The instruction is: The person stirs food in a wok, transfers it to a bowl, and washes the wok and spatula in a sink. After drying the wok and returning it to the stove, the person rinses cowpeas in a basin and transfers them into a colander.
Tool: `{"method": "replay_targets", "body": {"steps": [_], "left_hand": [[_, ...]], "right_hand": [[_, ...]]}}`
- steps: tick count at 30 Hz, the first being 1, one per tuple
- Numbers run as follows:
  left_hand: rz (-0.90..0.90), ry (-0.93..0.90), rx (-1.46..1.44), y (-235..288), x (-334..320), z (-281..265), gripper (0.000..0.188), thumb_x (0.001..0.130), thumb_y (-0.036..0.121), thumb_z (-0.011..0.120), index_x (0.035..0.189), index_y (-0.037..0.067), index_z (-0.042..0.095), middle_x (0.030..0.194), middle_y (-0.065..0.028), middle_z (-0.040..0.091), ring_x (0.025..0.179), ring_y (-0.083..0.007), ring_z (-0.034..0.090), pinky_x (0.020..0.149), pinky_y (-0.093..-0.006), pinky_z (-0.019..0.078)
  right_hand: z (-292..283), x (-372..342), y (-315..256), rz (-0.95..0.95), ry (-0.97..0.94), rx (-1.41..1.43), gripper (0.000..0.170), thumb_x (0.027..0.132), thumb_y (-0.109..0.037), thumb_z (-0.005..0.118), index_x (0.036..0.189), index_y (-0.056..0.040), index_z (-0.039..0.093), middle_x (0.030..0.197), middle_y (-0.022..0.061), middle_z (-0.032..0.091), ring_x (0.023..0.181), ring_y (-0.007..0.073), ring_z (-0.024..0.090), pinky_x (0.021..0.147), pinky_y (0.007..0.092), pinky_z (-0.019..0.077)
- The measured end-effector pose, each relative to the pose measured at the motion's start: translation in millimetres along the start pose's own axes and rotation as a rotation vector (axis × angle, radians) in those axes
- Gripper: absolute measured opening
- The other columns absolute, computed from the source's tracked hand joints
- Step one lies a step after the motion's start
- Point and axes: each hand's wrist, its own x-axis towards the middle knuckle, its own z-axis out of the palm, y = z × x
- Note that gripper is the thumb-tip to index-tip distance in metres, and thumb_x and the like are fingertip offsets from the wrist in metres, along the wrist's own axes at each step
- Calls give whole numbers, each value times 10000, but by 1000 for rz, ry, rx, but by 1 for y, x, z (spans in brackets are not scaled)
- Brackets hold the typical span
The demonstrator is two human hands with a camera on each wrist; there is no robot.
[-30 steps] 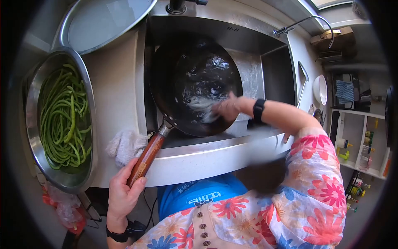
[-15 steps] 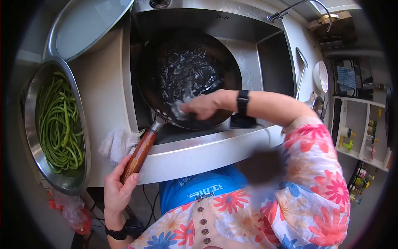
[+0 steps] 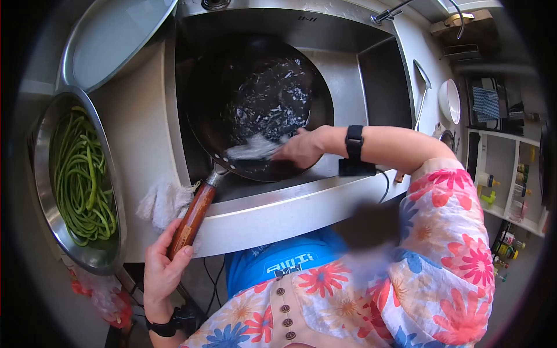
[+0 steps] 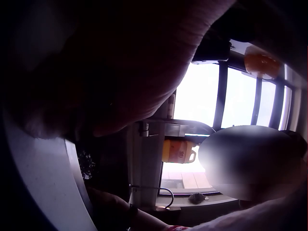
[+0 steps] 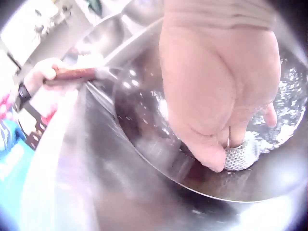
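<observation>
A dark wok [image 3: 203, 110] with water moving in it sits in the steel sink [image 3: 342, 87]. My left hand [image 3: 163, 269] grips its wooden handle [image 3: 200, 209], which slants over the counter's front edge. Inside the wok, at the near wall, my right hand [image 3: 301, 148] presses a silver mesh scrubber [image 5: 243, 155] against the metal. In the right wrist view the thumb and fingers of that hand pinch the scrubber close to the rim. The left wrist view is dark, and the handle does not show there.
Left of the sink stands a steel basin of long green beans [image 3: 87, 185], with a larger steel basin [image 3: 119, 37] behind it. A white rag [image 3: 163, 203] lies beside the handle. To the right are a ladle [image 3: 422, 93], a white bowl [image 3: 449, 101] and a thin faucet [image 3: 386, 16].
My right hand swept left along the wok's near side with the scrubber, then slightly back right. The water swirls differently. My left hand keeps its grip on the handle; the view has shifted a little.
</observation>
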Motion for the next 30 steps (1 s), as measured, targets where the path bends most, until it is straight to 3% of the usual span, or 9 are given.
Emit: {"method": "replay_targets", "body": {"steps": [1,2,7,11,14,17,19,24,30], "left_hand": [[1,-3,1,-3,0,0,502,776,113,636,1210,-53,444,879,-13,565,715,-44,470,624,-181,408],[46,2,19,-7,1,1,506,776,115,637,1214,-48,442,869,-10,560,679,-39,461,587,-175,396],[-12,-87,-13,-3,2,-4,548,776,116,640,1247,-29,401,815,-20,565,564,-62,487,495,-186,405],[-175,-424,-515,-6,8,1,592,766,190,646,1239,-31,367,755,-117,581,503,-159,549,442,-242,453],[-282,-666,-826,-3,18,21,573,756,253,632,1165,-64,387,744,-203,569,489,-208,559,430,-271,465],[-330,-627,-1022,12,26,36,481,751,157,605,1107,-79,385,742,-229,553,484,-230,557,428,-284,464],[-339,-618,-942,23,33,43,463,744,114,596,1107,-80,383,747,-226,551,482,-227,555,425,-288,462],[-416,-579,-836,21,32,51,452,714,-15,561,1125,-54,378,726,-184,538,456,-192,531,399,-307,449],[-367,-542,-747,29,25,60,422,703,-21,567,1090,-40,400,659,-138,507,440,-182,513,383,-309,441]], "right_hand": [[-12,-8,-6,168,-282,-343,642,732,-75,450,1350,-78,275,1354,132,349,1213,293,384,972,547,285],[-26,-21,-10,351,-201,-83,615,729,-61,433,1332,-68,309,1353,103,364,1211,261,397,959,631,226],[-33,20,-34,-68,187,517,636,705,-52,543,1308,-46,343,1283,210,414,1184,329,407,1011,312,308],[-29,-18,-20,-115,-15,498,582,716,-34,513,1285,-52,396,1259,188,452,1136,320,455,976,355,337],[-30,-37,9,116,-180,147,589,707,-87,539,1283,-73,414,1194,134,526,1051,285,523,916,416,391],[-8,-12,71,577,91,-238,364,770,-147,486,1119,-50,508,1192,147,476,1167,279,411,828,595,345],[-36,5,72,716,213,-54,360,740,-116,515,1091,-39,544,1206,156,488,1133,327,458,855,527,385],[-61,59,63,396,773,451,452,663,-135,603,1065,43,498,1018,255,564,989,363,538,823,379,452],[-14,-4,5,5,236,332,386,707,-178,578,1047,-12,503,988,216,573,933,367,550,811,393,435]]}}
